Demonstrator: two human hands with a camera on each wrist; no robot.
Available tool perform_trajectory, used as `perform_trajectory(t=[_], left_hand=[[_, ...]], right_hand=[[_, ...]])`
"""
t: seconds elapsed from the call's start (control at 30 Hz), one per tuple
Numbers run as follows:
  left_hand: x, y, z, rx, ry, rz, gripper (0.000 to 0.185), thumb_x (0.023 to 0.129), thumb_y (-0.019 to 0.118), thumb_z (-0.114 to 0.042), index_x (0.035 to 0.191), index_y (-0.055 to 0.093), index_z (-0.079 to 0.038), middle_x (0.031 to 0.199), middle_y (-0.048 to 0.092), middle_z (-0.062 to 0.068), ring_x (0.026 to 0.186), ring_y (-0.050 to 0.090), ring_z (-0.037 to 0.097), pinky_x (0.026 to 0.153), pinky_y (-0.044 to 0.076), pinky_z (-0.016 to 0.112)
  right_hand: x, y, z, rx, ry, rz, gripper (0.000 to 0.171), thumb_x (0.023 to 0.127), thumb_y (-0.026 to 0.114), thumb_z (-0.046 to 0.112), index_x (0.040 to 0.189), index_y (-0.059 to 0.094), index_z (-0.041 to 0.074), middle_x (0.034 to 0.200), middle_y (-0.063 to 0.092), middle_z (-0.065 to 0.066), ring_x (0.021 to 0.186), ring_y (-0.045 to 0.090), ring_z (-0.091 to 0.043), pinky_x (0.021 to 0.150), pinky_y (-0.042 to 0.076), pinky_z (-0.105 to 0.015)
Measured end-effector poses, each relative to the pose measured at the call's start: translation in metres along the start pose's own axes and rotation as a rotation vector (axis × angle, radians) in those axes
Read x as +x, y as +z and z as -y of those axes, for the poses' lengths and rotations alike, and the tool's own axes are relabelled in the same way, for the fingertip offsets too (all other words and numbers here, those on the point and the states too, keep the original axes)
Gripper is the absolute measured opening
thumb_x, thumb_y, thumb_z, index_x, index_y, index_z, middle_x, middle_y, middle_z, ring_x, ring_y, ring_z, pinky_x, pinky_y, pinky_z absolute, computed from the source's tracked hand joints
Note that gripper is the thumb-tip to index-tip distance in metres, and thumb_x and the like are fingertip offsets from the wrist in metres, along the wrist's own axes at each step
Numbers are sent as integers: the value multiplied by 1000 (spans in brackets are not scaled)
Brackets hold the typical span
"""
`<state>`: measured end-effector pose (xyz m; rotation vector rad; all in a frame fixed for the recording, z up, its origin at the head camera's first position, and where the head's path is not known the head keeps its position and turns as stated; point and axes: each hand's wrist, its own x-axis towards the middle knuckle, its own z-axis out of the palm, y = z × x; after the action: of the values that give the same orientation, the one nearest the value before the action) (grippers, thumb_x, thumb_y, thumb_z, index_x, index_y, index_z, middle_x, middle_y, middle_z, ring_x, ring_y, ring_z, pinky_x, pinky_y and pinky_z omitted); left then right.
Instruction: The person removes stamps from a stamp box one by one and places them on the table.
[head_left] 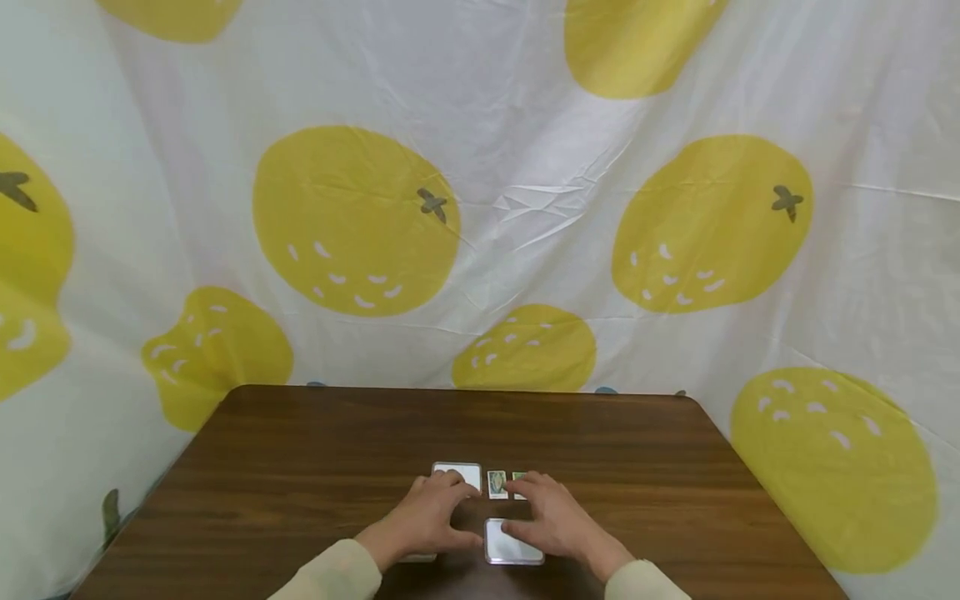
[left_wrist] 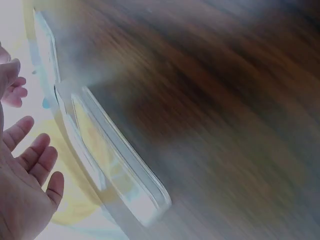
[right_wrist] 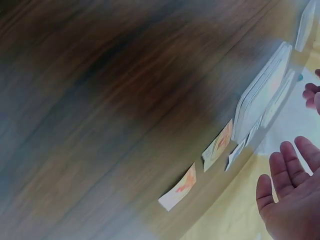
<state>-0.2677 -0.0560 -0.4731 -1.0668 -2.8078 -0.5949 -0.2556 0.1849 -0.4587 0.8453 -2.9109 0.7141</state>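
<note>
Item 1, table [head_left: 300, 467]: dark brown wood grain, standing in front of a white cloth backdrop [head_left: 525, 167] w/ big yellow fruit prints.

Item 2, near case [head_left: 513, 543]: clear flat plastic box w/ rounded corners, lying flat near the table's front edge, centre. Showing white inside; whether that is cards or a liner, can't tell. Right hand [head_left: 553, 521] is resting on its right side, thumb lying across the top.

Item 3, far case [head_left: 459, 473]: second clear flat box, lying further back and left of centre, also showing white inside; contents can't tell. Left hand [head_left: 429, 518] is reaching over its near edge, fingertips touching it. In the left wrist view a clear case [left_wrist: 125, 165] is showing edge-on and blurred; which one, can't tell.

Item 4, picture card [head_left: 497, 484]: small, lying face up just right of the far case, green/yellow image. Outside both cases.

Item 5, second card [head_left: 518, 482]: just right of item 4, mostly hidden by right-hand fingers; only a green corner showing.

Item 6, a pale object [head_left: 417, 557] is peeking out under the left wrist; too hidden to name.

Hands: both lying palm down, fingers loosely spread and near straight, not pinching anything. Wrist views are showing open palms, left hand [left_wrist: 25, 190] and right hand [right_wrist: 295, 195], fingers apart. Right wrist view, blurred, is also showing two loose cards [right_wrist: 200, 170] on the wood beside a case.

Sleeves [head_left: 330, 575]: cream, both arms.
</note>
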Motion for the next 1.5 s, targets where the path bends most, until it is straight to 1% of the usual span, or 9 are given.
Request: perform_trajectory(t=[0.3, 0.4, 0.57, 0.67, 0.8, 1.0, 1.13, 1.3, 1.5], left_hand=[[-17, -15, 23, -113, -52, -19, 61, 80, 79, -46, 124, 64, -7, 121, 58, 10, 117, 51, 34, 91, 37, 54], [-25, -19, 30, -124, -57, -30, 61, 79, 80, -45, 123, 64, -6, 119, 58, 9, 114, 52, 34, 89, 38, 55], [-39, -21, 41, -141, -63, -29, 62, 80, 80, -44, 125, 63, -4, 119, 58, 8, 112, 53, 33, 88, 38, 55], [-46, -22, 46, -149, -67, -18, 63, 81, 79, -45, 126, 62, -5, 121, 57, 8, 113, 52, 33, 89, 38, 55], [-55, -22, 50, -146, -89, -5, 66, 79, 79, -47, 127, 62, -5, 118, 57, 6, 112, 53, 32, 88, 38, 52], [-68, -20, 58, -149, -110, -17, 69, 76, 81, -47, 126, 63, -4, 118, 58, 6, 110, 54, 31, 86, 38, 49], [-73, -18, 65, -137, -96, -24, 71, 76, 80, -51, 128, 62, -5, 120, 58, 6, 110, 53, 29, 86, 38, 47], [-77, -18, 68, -160, -87, 7, 73, 78, 79, -53, 129, 60, -3, 122, 57, 6, 112, 52, 31, 88, 39, 52], [-82, -17, 71, -162, -94, 36, 77, 77, 79, -55, 130, 60, -2, 123, 55, 8, 111, 52, 32, 87, 39, 52]], right_hand=[[14, 14, 10, 127, 24, -31, 58, 84, 77, 34, 131, 61, 4, 121, 60, -9, 109, 58, -31, 89, 48, -49], [17, 20, 14, 147, 34, -23, 58, 83, 77, 35, 130, 62, 4, 125, 61, -12, 116, 57, -34, 94, 46, -52], [20, 27, 21, 161, 37, -9, 60, 82, 77, 36, 130, 62, 5, 132, 59, -17, 133, 43, -45, 103, 35, -59], [22, 30, 24, 165, 23, -12, 61, 81, 78, 37, 130, 62, 5, 131, 60, -15, 131, 46, -41, 104, 36, -56], [24, 36, 28, 121, -20, -17, 61, 79, 79, 39, 129, 63, 6, 125, 62, -9, 120, 55, -31, 100, 43, -47], [28, 47, 36, 50, -41, 1, 63, 77, 82, 42, 128, 64, 9, 118, 63, -2, 111, 59, -22, 95, 46, -38], [29, 50, 41, 7, -40, 11, 63, 77, 82, 44, 128, 65, 12, 118, 63, -1, 112, 58, -21, 94, 45, -41], [30, 53, 46, -39, -58, 6, 64, 75, 82, 47, 127, 66, 13, 116, 64, 0, 112, 57, -20, 94, 44, -46], [34, 60, 50, -80, -66, 40, 66, 73, 82, 51, 126, 66, 15, 116, 63, 2, 110, 56, -19, 92, 43, -44]])
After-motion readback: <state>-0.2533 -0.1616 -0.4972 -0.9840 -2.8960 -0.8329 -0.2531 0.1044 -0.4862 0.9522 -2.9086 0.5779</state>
